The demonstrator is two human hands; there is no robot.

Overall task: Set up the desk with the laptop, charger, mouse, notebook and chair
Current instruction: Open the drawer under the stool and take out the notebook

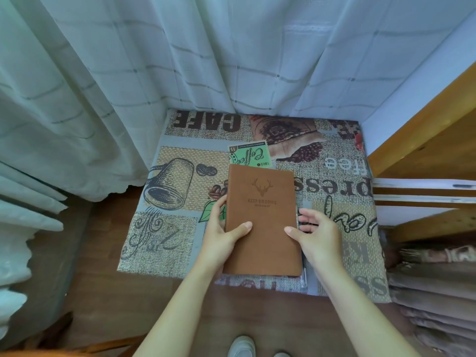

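A brown leather-look notebook (pixel 261 220) with a stamped deer head lies on the desk (pixel 180 140), which is covered by a coffee-print cloth. My left hand (pixel 222 228) grips the notebook's left edge, thumb on the cover and fingers beneath. At the right edge, my right hand (pixel 315 231) has its thumb on the cover and its fingers spread beside the book. A pen (pixel 304 275) pokes out from under the notebook's lower right corner. No laptop, charger or mouse is in view.
White checked curtains (pixel 180 60) hang behind and left of the desk. A wooden shelf unit (pixel 425 150) with folded fabric stands at the right. Part of a wooden chair (pixel 103 346) shows at bottom left. My shoe (pixel 240 346) is on the wooden floor.
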